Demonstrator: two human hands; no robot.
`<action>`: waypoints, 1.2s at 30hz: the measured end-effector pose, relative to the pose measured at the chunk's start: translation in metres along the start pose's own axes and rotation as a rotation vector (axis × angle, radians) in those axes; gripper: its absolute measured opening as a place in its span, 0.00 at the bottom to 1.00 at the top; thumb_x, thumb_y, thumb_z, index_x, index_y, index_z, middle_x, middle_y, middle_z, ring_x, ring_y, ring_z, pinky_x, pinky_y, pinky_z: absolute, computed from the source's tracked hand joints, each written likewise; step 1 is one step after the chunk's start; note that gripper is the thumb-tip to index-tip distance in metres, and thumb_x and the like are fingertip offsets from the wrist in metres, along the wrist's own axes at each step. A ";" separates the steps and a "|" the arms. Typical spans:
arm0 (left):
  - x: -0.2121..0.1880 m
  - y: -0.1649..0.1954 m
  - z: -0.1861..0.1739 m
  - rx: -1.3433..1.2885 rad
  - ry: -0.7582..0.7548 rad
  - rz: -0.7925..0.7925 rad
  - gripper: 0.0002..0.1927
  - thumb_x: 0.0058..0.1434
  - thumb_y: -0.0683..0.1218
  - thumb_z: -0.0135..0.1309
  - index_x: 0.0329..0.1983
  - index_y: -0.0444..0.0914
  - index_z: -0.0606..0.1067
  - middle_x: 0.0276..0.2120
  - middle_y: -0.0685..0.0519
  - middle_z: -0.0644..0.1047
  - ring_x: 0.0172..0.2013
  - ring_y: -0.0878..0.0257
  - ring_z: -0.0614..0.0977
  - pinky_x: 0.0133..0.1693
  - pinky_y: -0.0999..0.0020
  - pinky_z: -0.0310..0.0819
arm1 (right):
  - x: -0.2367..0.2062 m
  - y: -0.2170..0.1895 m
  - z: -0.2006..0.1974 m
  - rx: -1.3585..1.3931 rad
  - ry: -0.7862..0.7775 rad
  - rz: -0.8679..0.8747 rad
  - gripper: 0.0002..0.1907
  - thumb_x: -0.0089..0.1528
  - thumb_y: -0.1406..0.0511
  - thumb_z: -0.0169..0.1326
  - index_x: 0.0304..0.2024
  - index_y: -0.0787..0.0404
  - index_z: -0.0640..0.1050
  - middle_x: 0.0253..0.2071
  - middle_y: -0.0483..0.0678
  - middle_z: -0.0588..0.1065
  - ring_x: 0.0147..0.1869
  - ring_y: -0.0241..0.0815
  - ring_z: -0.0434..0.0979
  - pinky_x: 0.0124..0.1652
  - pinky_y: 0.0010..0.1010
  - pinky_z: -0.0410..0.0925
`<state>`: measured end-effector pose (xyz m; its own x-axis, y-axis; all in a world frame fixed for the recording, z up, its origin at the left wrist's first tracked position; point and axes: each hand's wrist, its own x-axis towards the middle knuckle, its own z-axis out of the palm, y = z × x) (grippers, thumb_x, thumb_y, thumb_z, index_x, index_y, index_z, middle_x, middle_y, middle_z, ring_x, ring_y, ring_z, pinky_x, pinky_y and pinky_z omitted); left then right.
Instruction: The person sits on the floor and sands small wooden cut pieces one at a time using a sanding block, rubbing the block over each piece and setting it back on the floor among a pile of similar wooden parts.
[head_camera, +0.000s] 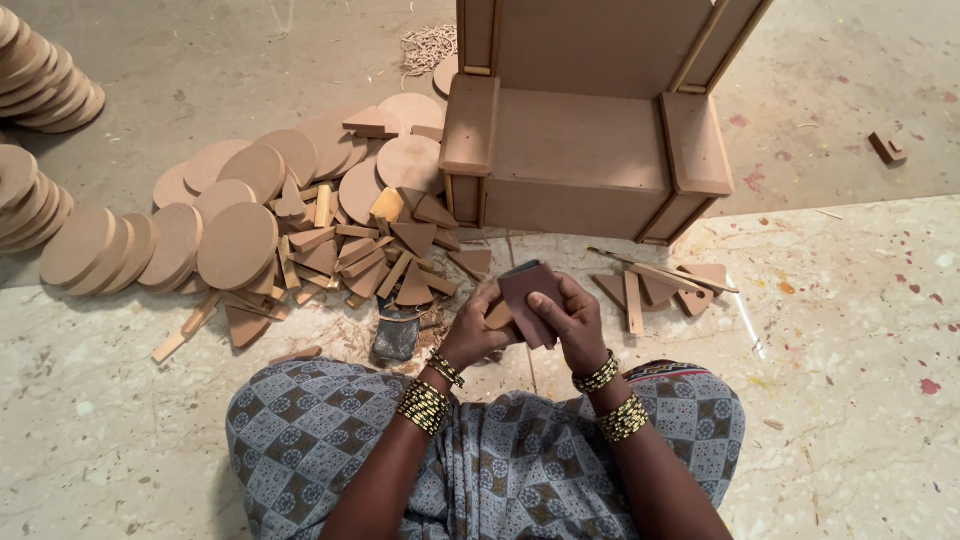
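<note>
Hands together over lap, above marble floor (860, 330). My left hand (470, 335) curls shut round small tan wood piece (497, 317), thumb on top. My right hand (575, 325) clamps dark brown sanding pad (530, 300), fingers wrapped over its top edge, pad pressed against wood piece. Both just below brown board cabinet (585, 150). Heap of wood triangles and strips (370, 255) lies to left, round discs (235, 245) beyond it. Few more offcuts (660, 285) to right.
</note>
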<state>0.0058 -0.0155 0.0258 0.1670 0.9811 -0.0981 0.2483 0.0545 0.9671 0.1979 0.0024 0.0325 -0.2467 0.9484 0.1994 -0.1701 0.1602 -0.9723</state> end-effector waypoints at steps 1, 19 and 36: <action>-0.001 0.002 -0.001 0.014 -0.003 -0.044 0.38 0.46 0.47 0.67 0.63 0.39 0.68 0.55 0.51 0.71 0.46 0.58 0.83 0.35 0.62 0.85 | 0.000 0.000 0.000 0.053 0.042 0.024 0.14 0.67 0.65 0.56 0.52 0.66 0.77 0.37 0.44 0.79 0.32 0.27 0.75 0.27 0.16 0.67; 0.020 -0.073 0.023 -1.355 0.257 -0.190 0.28 0.63 0.37 0.62 0.63 0.30 0.64 0.50 0.42 0.77 0.44 0.57 0.83 0.40 0.69 0.83 | 0.009 0.028 -0.008 0.208 0.179 0.059 0.15 0.68 0.65 0.57 0.55 0.65 0.76 0.42 0.45 0.79 0.38 0.31 0.76 0.32 0.23 0.70; 0.028 -0.073 0.023 -1.477 0.229 -0.293 0.12 0.64 0.40 0.59 0.49 0.33 0.75 0.45 0.46 0.81 0.45 0.57 0.84 0.45 0.66 0.84 | 0.009 0.048 -0.013 -0.034 0.101 -0.015 0.14 0.63 0.66 0.58 0.51 0.62 0.76 0.44 0.47 0.80 0.45 0.36 0.82 0.39 0.30 0.81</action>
<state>0.0144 0.0036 -0.0531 0.1016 0.9023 -0.4191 -0.9244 0.2412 0.2953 0.2001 0.0220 -0.0137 -0.1465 0.9683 0.2022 -0.1405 0.1819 -0.9732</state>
